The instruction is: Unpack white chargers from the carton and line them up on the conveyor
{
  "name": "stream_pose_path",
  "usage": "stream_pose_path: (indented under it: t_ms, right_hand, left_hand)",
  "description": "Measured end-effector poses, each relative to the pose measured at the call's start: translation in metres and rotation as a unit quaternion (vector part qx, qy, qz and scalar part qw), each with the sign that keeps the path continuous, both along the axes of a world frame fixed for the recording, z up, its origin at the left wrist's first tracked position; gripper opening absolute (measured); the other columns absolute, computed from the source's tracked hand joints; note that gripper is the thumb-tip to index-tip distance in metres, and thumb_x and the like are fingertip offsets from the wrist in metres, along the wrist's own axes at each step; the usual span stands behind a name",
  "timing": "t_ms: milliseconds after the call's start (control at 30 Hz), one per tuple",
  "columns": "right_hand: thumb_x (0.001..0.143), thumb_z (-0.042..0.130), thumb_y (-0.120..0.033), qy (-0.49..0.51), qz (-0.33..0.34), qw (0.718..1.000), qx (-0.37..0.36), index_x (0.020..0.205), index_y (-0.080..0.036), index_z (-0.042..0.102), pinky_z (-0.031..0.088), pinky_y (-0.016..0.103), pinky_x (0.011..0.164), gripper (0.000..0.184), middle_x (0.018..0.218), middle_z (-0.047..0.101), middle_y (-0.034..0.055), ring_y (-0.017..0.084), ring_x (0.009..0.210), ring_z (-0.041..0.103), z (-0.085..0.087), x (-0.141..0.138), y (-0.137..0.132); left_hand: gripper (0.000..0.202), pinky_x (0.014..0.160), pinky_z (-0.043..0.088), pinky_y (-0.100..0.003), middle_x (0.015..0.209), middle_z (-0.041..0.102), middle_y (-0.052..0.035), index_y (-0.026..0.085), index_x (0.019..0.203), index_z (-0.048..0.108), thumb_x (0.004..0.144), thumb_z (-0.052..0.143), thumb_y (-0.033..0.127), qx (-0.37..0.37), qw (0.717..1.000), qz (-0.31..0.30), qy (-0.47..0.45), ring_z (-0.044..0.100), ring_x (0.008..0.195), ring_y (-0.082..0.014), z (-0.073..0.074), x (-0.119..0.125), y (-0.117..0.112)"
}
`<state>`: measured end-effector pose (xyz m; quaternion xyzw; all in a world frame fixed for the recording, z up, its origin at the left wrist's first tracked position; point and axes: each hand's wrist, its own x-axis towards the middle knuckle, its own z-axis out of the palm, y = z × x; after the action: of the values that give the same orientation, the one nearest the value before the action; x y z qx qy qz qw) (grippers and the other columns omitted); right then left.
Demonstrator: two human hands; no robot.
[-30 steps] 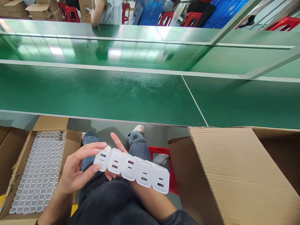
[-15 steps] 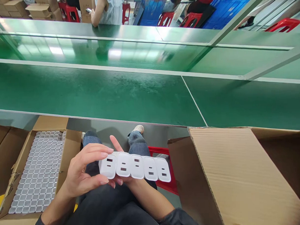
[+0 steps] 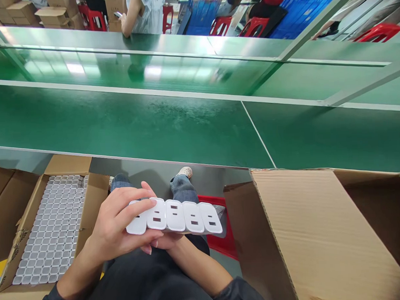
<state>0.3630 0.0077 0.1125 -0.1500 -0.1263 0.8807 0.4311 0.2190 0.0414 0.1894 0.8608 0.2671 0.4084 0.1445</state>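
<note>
A row of several white charger plugs (image 3: 185, 216), pressed side by side with their slotted faces up, lies across my hands above my lap. My left hand (image 3: 119, 225) wraps the row's left end, with its fingers curled over the top of the first plug. My right hand (image 3: 165, 241) lies under the row and holds it from below; it is mostly hidden by the plugs, with fingertips showing at the near edge. The row is nearly level.
An open cardboard box (image 3: 90, 193) at my left holds a tray of small clear caps (image 3: 51, 225). A large cardboard box (image 3: 314, 233) stands at my right. The green conveyor belt (image 3: 153, 125) runs in front. A red stool (image 3: 219, 243) sits below. Another person (image 3: 142, 12) stands beyond.
The row of plugs has risen and swung from tilted down to the right to nearly level. My left fingers have closed further over its left end.
</note>
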Motion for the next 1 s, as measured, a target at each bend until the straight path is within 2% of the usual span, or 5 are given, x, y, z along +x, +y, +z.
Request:
stream_pose_path:
  t_ms: [133,333,500,833,1000]
  right_hand:
    - [0.065,0.08,-0.066,0.142,-0.06,0.988,-0.005,0.13,-0.044,0.058,0.048,0.028,0.047,0.072,0.085,0.069,-0.005,0.011,0.05,0.054,0.007,-0.006,-0.011]
    - [0.062,0.081,-0.067,0.157,-0.067,0.985,0.017,0.097,-0.032,0.074,0.046,0.029,0.053,0.05,0.086,0.07,0.0011,0.015,0.063,0.055,0.007,-0.008,-0.018]
    - [0.067,0.081,-0.061,0.132,-0.083,0.988,0.011,0.116,-0.037,0.07,0.048,0.031,0.061,0.055,0.089,0.072,0.0005,0.016,0.067,0.059,0.02,-0.003,-0.016]
    - [0.068,0.077,-0.068,-0.041,-0.134,0.988,-0.06,0.153,-0.031,0.036,0.052,0.037,0.064,0.102,0.097,0.073,0.0042,0.022,0.069,0.065,0.035,0.01,-0.011]
    - [0.073,0.081,-0.052,-0.068,-0.146,0.986,-0.033,0.154,-0.03,0.032,0.05,0.031,0.059,0.097,0.091,0.074,0.0018,0.017,0.062,0.065,0.032,0.011,-0.015]
  left_hand:
    - [0.042,0.086,0.053,-0.031,0.115,0.067,-0.0115,0.018,0.12,0.06,0.085,0.075,0.033,-0.048,0.999,0.007,0.002,0.064,0.101,-0.0201,-0.001,-0.003,0.001]
    - [0.041,0.09,0.052,-0.029,0.12,0.065,-0.0093,0.02,0.123,0.06,0.085,0.075,0.026,-0.106,0.994,-0.012,-0.014,0.063,0.108,-0.0187,-0.001,-0.01,0.004]
    - [0.038,0.091,0.051,-0.029,0.119,0.065,-0.009,0.019,0.12,0.06,0.084,0.073,0.021,-0.101,0.995,-0.011,-0.007,0.063,0.108,-0.0179,0.001,-0.011,0.006]
    - [0.037,0.088,0.052,-0.034,0.12,0.064,-0.0103,0.02,0.118,0.06,0.082,0.062,0.014,-0.062,0.998,-0.01,0.021,0.063,0.105,-0.0208,0.0,-0.012,0.009]
    - [0.042,0.088,0.054,-0.038,0.119,0.066,-0.0103,0.023,0.12,0.06,0.079,0.06,0.012,-0.045,0.999,-0.009,0.016,0.064,0.105,-0.0236,-0.001,-0.012,0.01]
